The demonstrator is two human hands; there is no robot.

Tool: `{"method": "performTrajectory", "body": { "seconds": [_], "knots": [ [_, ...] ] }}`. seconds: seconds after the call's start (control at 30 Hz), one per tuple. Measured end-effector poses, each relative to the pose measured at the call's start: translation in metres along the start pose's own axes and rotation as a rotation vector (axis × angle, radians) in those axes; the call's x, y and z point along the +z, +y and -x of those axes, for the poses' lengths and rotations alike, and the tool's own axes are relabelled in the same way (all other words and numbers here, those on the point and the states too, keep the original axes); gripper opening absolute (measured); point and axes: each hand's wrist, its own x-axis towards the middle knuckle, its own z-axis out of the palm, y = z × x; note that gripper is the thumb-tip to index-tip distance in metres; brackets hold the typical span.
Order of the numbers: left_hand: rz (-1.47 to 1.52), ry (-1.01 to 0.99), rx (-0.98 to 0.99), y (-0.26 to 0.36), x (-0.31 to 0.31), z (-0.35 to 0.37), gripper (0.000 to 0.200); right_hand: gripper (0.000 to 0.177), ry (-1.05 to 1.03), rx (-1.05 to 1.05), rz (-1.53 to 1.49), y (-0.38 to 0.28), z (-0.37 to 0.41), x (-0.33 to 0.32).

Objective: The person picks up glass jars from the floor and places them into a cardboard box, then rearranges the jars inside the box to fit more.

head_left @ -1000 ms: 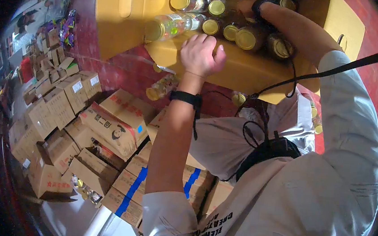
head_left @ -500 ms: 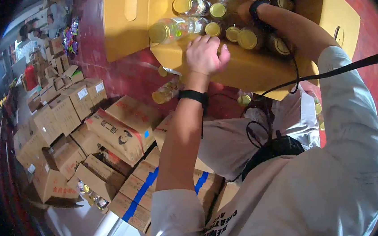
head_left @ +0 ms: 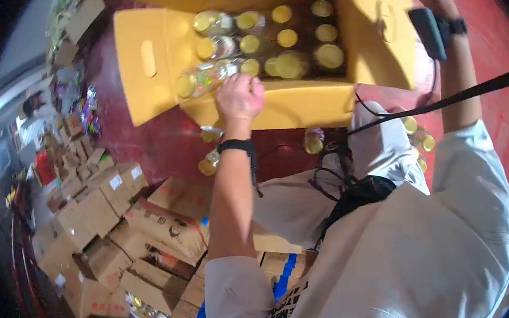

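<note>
My left hand (head_left: 240,97) has its fingers curled over the near edge of an open yellow cardboard box (head_left: 295,105), beside a jar lying on its side (head_left: 204,80). Inside the box stand several clear jars with gold lids, among them a front-row jar (head_left: 289,65) and one at the right (head_left: 329,56). My right hand (head_left: 433,0) is beyond the box's right flap (head_left: 386,40), cut off by the top edge of the view, with its fingers hidden. A dark device (head_left: 427,33) is on that wrist.
More gold-lidded jars (head_left: 209,162) lie on the red floor (head_left: 177,146) near my legs. Brown cartons (head_left: 88,220) are piled at the lower left. A black strap (head_left: 466,90) crosses the right side. Another person (head_left: 34,121) is far off at the left.
My right hand has come out of the box and moved up and right, past the right flap. The view has shifted. My left hand is still at the box's near edge.
</note>
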Motion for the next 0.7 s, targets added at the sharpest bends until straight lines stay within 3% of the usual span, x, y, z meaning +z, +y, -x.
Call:
{"method": "performTrajectory", "body": {
  "seconds": [0.1, 0.13, 0.2, 0.23, 0.3, 0.4, 0.47, 0.5, 0.57, 0.6, 0.63, 0.67, 0.7],
  "knots": [
    [-0.011, -0.03, 0.019, -0.001, -0.001, 0.003, 0.018, 0.031, 0.467, 0.014, 0.011, -0.013, 0.098, -0.107],
    [0.036, -0.009, 0.039, -0.001, -0.003, 0.003, 0.018, 0.034, 0.486, 0.068, 0.107, 0.007, 0.142, -0.174],
    [0.096, 0.016, 0.091, 0.003, -0.007, 0.004, 0.019, 0.041, 0.667, 0.318, 0.314, 0.04, 0.247, -0.274],
    [0.06, -0.003, 0.086, 0.002, -0.008, 0.005, 0.019, 0.045, 0.821, 0.517, 0.416, 0.053, 0.293, -0.293],
    [0.015, -0.013, 0.095, 0.001, -0.009, 0.002, 0.019, 0.055, 0.769, 0.65, 0.831, 0.095, 0.365, -0.302],
    [0.024, -0.006, 0.047, 0.007, -0.009, 0.003, 0.02, 0.072, 0.697, 0.817, 0.963, 0.115, 0.41, -0.256],
    [0.033, -0.017, 0.052, 0.007, -0.007, 0.006, 0.02, 0.079, 0.53, 0.911, 1.442, 0.145, 0.43, -0.251],
    [0.033, -0.002, 0.058, 0.003, -0.005, 0.004, 0.02, 0.079, 0.516, 0.912, 1.436, 0.153, 0.444, -0.252],
    [0.048, -0.008, 0.019, 0.004, -0.002, 0.009, 0.018, 0.072, 0.55, 0.793, 0.89, 0.172, 0.467, -0.273],
    [0.047, -0.023, -0.025, 0.006, -0.008, 0.011, 0.017, 0.049, 0.65, 0.953, 0.593, 0.193, 0.466, -0.279],
    [0.05, -0.042, -0.032, 0.005, -0.009, 0.009, 0.016, 0.044, 0.682, 0.945, 0.728, 0.222, 0.477, -0.302],
    [-0.004, -0.016, 0.009, 0.001, -0.006, 0.006, 0.018, 0.049, 0.591, 1.134, 0.897, 0.212, 0.454, -0.288],
    [-0.027, -0.005, -0.006, 0.001, -0.008, 0.007, 0.019, 0.053, 0.564, 1.144, 1.088, 0.205, 0.448, -0.286]
  ]
}}
